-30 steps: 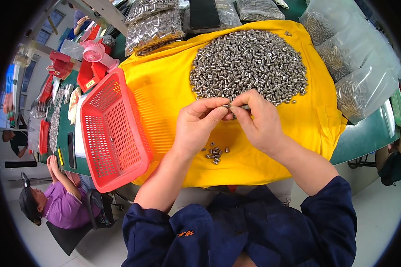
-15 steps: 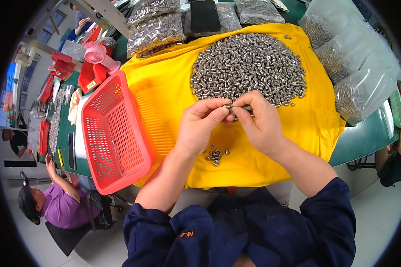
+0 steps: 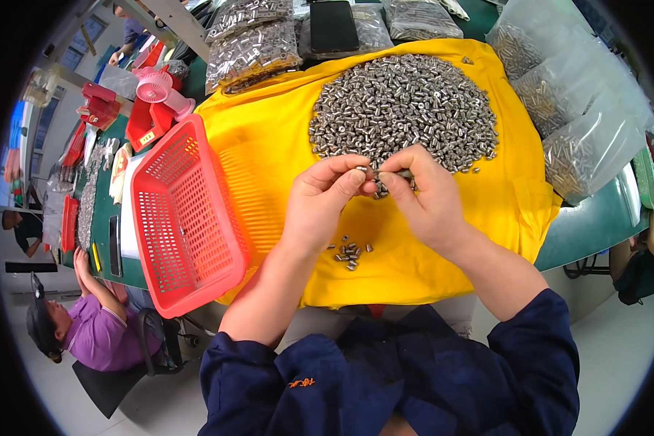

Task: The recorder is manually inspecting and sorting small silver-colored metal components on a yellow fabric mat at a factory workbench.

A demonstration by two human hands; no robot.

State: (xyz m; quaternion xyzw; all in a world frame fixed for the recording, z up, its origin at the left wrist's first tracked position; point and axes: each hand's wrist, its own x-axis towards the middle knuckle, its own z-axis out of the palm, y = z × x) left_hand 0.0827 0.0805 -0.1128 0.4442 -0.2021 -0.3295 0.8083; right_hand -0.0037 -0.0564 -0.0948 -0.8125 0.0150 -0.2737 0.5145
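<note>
Over the near edge of a big heap of small shiny metal cylinders (image 3: pixel 407 109), my hands meet fingertip to fingertip. My left hand (image 3: pixel 320 200) pinches one small metal cylinder (image 3: pixel 361 168) between thumb and fingers. Facing it, my right hand (image 3: pixel 429 203) is closed on a thin, dark metal piece (image 3: pixel 405 174), mostly hidden by the fingers, so its kind is unclear. Its tip points at the cylinder. Below my hands, a small group of the same cylinders (image 3: pixel 350 253) lies on the yellow cloth (image 3: pixel 414 272).
A red perforated basket (image 3: pixel 196 299) stands left of the cloth. Clear bags of metal parts (image 3: pixel 570 156) line the right; more bags (image 3: pixel 254 47) and a black phone (image 3: pixel 333 27) lie at the back. A pink fan (image 3: pixel 155 89) is back left. A seated person (image 3: pixel 98 334) works at left.
The left hand has drawn slightly left, opening a small gap between its cylinder and the right fingertips. My right hand stays nearly in place.
</note>
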